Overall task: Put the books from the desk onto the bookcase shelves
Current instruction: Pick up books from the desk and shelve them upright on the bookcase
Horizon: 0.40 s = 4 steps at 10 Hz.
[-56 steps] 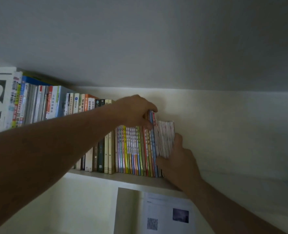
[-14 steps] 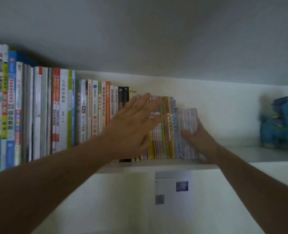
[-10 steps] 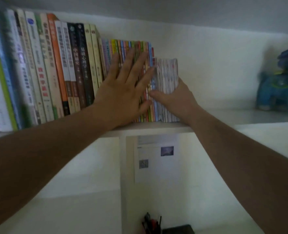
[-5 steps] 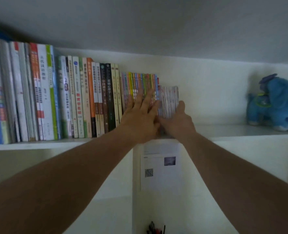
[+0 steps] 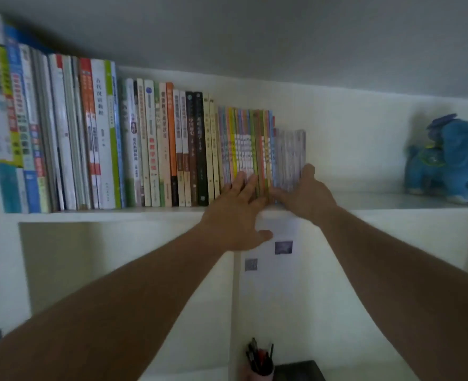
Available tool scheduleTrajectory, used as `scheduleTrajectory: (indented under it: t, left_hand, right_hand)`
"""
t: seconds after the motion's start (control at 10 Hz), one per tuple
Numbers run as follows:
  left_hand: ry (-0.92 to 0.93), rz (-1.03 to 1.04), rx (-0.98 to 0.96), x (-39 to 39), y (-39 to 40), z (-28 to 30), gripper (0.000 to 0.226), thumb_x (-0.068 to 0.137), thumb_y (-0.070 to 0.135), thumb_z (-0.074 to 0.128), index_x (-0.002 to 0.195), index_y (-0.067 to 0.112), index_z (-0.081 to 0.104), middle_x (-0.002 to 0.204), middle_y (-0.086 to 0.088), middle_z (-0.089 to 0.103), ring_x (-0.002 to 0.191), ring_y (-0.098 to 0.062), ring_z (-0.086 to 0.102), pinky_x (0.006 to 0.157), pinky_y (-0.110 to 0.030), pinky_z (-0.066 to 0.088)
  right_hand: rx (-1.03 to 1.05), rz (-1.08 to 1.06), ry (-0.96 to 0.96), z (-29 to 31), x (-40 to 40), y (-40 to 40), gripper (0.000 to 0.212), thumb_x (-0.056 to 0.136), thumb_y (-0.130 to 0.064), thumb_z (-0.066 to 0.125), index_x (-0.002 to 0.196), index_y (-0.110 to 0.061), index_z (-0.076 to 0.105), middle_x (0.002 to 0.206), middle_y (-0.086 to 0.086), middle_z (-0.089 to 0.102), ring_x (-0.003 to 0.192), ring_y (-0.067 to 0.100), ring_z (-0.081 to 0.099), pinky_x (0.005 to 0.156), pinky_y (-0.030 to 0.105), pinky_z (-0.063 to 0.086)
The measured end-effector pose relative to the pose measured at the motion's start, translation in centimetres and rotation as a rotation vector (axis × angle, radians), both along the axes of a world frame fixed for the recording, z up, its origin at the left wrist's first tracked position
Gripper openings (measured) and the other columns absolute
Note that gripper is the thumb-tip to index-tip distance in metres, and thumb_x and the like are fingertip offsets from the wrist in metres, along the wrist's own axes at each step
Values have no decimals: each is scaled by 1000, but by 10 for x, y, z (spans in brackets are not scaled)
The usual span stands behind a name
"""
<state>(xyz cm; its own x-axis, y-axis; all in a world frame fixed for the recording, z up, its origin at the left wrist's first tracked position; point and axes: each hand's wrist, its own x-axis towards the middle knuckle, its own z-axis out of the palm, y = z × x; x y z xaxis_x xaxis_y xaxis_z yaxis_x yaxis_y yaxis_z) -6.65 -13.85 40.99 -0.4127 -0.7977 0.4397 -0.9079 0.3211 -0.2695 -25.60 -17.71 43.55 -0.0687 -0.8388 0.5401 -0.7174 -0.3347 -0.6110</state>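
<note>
A long row of upright books [image 5: 150, 149] fills the left and middle of the white bookcase shelf [image 5: 117, 214]. Thin colourful books [image 5: 244, 144] stand near its right end, followed by a short pale bundle of thin books [image 5: 290, 155]. My left hand [image 5: 235, 213] is flat, its straight fingers pressing the lower spines of the colourful books. My right hand [image 5: 304, 193] lies against the lower part of the pale bundle, thumb up along its right side, fingers stretched left across the bottom of the spines.
A blue plush toy [image 5: 452, 160] sits on the shelf at the far right, with bare shelf between it and the books. Below the shelf, a paper sheet with printed squares [image 5: 268, 257] hangs on the divider. A pen holder [image 5: 259, 361] stands at the bottom.
Both hands have slid down to the bottom of the spines and drawn back a little. The view has pulled away, showing more of the shelf.
</note>
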Motion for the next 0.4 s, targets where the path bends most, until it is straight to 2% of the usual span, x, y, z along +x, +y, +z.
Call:
scheduleTrajectory:
  t: [0.1,0.2,0.3,0.4]
  left_hand:
    - [47,-115,141,14,19,3,89,94,79,43,167,39,9,176,5,1,162,-26,4,130,-46,16]
    - [339,-335,168,40,60,-29,69,100,57,59,162,39,33,170,13,26,156,-11,25,126,-24,16]
    - [627,-454,78,82,118,-72,46,101,35,67,147,36,58,151,24,52,140,10,44,112,-4,29]
    - [695,-302,140,139,162,-159,20,96,33,70,109,46,77,111,32,73,105,14,66,86,-5,49]
  right_hand:
    - [-6,46,-74,2,-3,10,111,66,-65,88,146,-17,27,145,6,53,128,31,59,104,49,54]
    - [-185,83,30,-7,1,49,109,80,-45,81,164,-17,17,161,3,35,144,22,40,120,42,37]
    - [-355,215,11,4,-7,106,75,94,-21,74,160,-23,38,145,-18,42,127,-8,40,110,13,34]
    - [-467,417,-206,36,-8,132,50,86,-19,77,133,-31,67,137,-15,67,121,6,66,101,31,56]
